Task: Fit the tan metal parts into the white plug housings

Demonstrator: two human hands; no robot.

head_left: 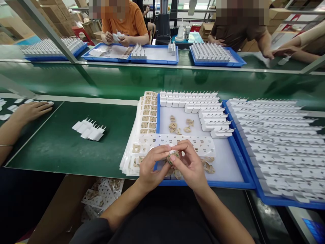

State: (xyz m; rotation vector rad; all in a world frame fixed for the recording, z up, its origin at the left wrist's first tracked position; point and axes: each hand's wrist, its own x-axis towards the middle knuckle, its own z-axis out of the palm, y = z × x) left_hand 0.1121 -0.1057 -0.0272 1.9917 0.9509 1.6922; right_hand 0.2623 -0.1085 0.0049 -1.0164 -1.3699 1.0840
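Note:
My left hand (pixel 153 166) and my right hand (pixel 189 162) meet above the near part of a blue-rimmed tray (pixel 238 159). Between their fingertips they pinch a small white plug adapter (pixel 173 157) with a tan, greenish face; fingers cover most of it. Beneath the hands lies a clear sticker sheet (pixel 188 144) with cut-out holes. Left of it, a stack of sheets with tan stickers (pixel 147 115) overlaps the tray's edge. Crumpled tan peeled pieces (pixel 173 127) are scattered in the tray. White plug adapters (pixel 190 101) stand in rows along its back and right side.
A second blue tray (pixel 279 149) full of adapters stands at the right. Several loose adapters (pixel 90 129) lie on the green table. A co-worker's hand (pixel 38 110) rests at the left. Used sheets (pixel 101 196) fill a box below. Two people sit across the green belt (pixel 114 79).

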